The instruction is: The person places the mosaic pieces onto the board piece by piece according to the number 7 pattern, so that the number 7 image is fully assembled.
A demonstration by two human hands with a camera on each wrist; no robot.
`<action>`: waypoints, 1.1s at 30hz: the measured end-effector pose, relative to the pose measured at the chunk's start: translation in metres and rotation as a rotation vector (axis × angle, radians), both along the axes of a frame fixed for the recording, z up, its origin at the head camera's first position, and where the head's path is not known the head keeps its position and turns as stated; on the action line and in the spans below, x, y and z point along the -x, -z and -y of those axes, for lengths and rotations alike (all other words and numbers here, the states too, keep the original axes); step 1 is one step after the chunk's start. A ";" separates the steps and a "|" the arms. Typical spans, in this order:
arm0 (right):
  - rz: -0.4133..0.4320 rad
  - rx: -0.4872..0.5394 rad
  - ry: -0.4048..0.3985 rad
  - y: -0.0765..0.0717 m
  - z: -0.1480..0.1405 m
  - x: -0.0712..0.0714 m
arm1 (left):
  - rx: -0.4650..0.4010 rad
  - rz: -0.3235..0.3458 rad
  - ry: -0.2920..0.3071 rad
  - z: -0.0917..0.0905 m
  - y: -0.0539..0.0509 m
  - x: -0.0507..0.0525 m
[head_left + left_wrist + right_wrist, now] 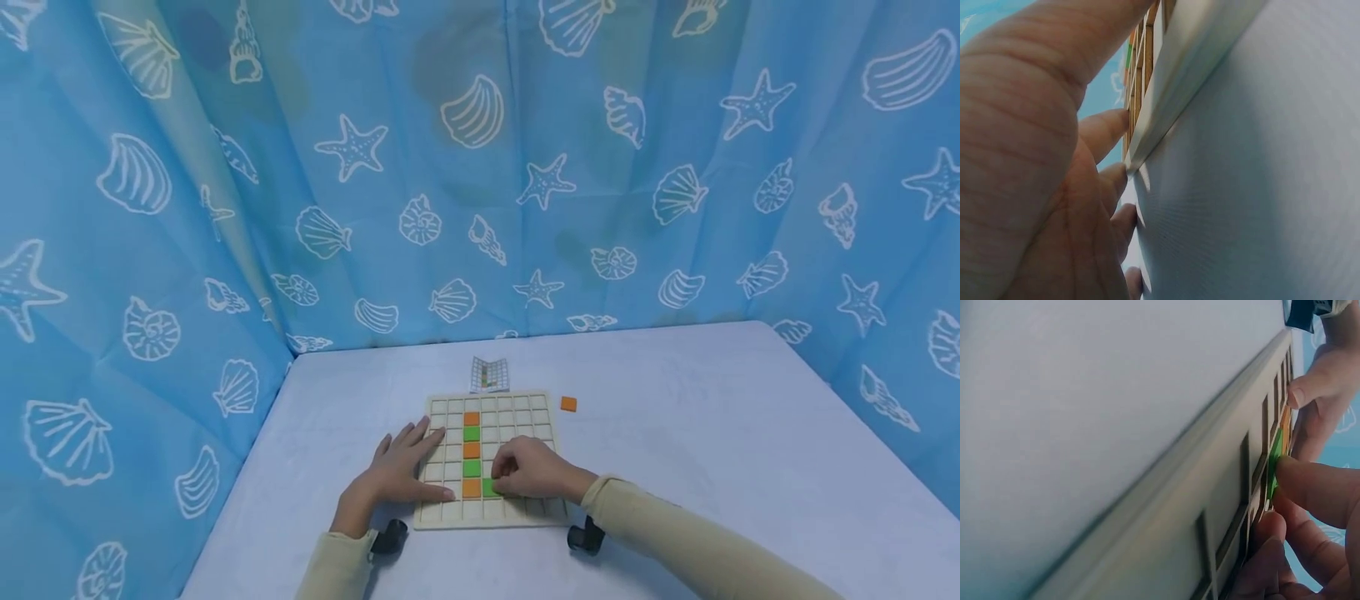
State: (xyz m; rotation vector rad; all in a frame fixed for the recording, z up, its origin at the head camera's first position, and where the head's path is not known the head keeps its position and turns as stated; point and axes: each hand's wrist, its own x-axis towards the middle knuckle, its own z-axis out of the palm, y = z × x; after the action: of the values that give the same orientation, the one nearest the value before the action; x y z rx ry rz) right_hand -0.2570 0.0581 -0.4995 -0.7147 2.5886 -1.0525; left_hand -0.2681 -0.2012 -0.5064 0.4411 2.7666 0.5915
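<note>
A pale wooden grid board (pixel 491 527) lies flat in front of me. One column of it holds orange and green square tiles in turn, such as an orange tile (pixel 471 419) at the top. My right hand (pixel 534 468) pinches a green tile (pixel 488 487) between thumb and fingers, at the cell right of the lowest orange tile (pixel 471 489). In the right wrist view the thumb touches that green tile (pixel 1275 459). My left hand (pixel 401 468) rests with spread fingers on the board's left edge, its thumb lying on the grid.
A loose orange tile (pixel 568 404) lies on the white tablecloth (pixel 675 400) beyond the board's upper right corner. Behind the board stands a small folded card (pixel 490 376) printed with a coloured grid. A blue shell-patterned curtain (pixel 480 192) encloses the table at the back and sides.
</note>
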 end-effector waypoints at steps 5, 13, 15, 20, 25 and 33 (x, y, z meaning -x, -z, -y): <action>0.091 0.057 -0.017 -0.002 -0.004 0.008 | -0.004 -0.003 0.001 0.000 -0.001 -0.001; 0.079 0.141 0.051 -0.018 -0.031 0.034 | 0.002 0.001 0.002 -0.001 -0.001 -0.001; 0.056 0.157 0.097 -0.020 -0.043 0.044 | 0.003 -0.002 -0.003 -0.001 -0.001 -0.001; 0.056 0.214 0.258 -0.011 -0.079 0.072 | 0.007 -0.015 -0.005 0.000 0.001 0.000; 0.058 0.160 0.377 0.000 -0.108 0.090 | 0.001 0.001 -0.010 0.000 0.000 0.001; 0.083 0.061 0.392 0.012 -0.115 0.099 | -0.007 0.000 -0.001 0.001 -0.002 0.000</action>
State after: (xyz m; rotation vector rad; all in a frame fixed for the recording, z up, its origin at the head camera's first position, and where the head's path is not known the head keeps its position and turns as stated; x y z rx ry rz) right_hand -0.3559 0.1734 -0.5113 -0.1686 2.6945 -1.2426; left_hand -0.2684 -0.2026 -0.5041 0.4418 2.7660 0.6010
